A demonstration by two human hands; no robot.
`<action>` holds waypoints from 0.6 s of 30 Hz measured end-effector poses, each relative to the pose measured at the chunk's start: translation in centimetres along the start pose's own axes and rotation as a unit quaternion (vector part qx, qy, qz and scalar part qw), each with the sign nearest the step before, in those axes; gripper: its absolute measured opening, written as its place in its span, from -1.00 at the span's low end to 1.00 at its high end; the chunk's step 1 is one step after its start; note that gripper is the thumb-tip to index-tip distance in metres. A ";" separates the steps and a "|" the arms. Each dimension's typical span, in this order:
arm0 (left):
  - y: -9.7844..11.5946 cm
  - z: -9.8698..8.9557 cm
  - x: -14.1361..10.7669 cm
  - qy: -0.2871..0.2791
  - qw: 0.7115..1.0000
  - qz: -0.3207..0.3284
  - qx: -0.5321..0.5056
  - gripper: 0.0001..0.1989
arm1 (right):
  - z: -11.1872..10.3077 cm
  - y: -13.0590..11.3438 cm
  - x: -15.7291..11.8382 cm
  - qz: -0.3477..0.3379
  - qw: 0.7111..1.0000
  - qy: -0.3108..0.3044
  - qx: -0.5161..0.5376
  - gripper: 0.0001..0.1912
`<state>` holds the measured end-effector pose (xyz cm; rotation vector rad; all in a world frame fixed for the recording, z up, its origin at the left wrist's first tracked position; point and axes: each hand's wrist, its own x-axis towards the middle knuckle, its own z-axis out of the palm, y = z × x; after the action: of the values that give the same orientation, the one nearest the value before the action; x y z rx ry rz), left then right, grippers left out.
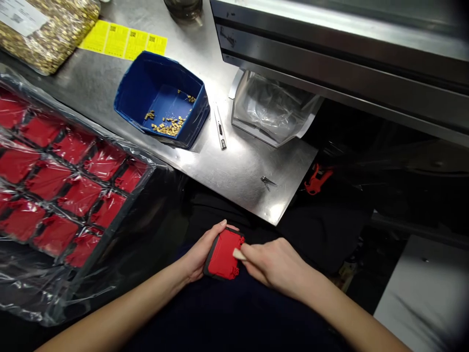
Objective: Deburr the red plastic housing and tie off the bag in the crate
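My left hand [200, 254] is wrapped round the edge of a red and black plastic part [223, 254], held low over my lap. The part has a flat red face and small red fittings along its right side. In my right hand [274, 261] is a small pale piece [239, 254], cloth-like or wooden, whose kind I cannot tell. Its tip lies on or just over the red face, near the right edge. The fingers of the right hand are closed round it and hide the rest.
A metal table [249, 171] bears a blue bin [124, 93] with small brass pieces, a utility knife [220, 129], nail clippers [267, 182], yellow labels [117, 39] and a bag of brass pieces [54, 39]. A grey bin [271, 132] stands under a metal housing [311, 58]. Plastic-covered red parts [47, 178] fill a crate at left.
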<state>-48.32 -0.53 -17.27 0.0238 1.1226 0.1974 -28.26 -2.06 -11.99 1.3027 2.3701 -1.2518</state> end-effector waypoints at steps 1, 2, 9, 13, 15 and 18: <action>0.0 0.1 0.0 -0.004 1.000 0.005 0.004 -0.51 | 0.1 0.0 -0.1 -0.016 1.000 -0.004 0.004 -0.77; 0.1 0.1 0.0 -0.005 1.000 0.010 0.009 -0.51 | 0.2 0.1 -0.2 -0.029 1.000 -0.007 0.004 -0.76; 0.1 0.2 0.2 -0.002 1.000 0.007 0.024 -0.50 | 0.3 0.7 -0.2 -0.042 0.999 -0.017 0.001 -0.83; 0.1 0.1 0.4 0.002 1.000 -0.010 0.011 -0.47 | -0.1 0.8 0.1 -0.051 0.998 -0.012 -0.018 -0.77; 0.1 0.0 0.5 0.000 1.000 -0.017 0.003 -0.46 | -0.3 1.0 0.0 -0.042 0.999 -0.008 -0.017 -0.80; 0.1 0.0 0.7 -0.007 1.000 -0.006 0.007 -0.46 | -0.6 1.2 0.2 -0.064 0.998 -0.019 -0.006 -0.82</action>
<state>-48.02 -0.33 -17.85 0.0298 1.1104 0.1784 -27.31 -1.22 -12.46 1.1292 2.4639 -1.2833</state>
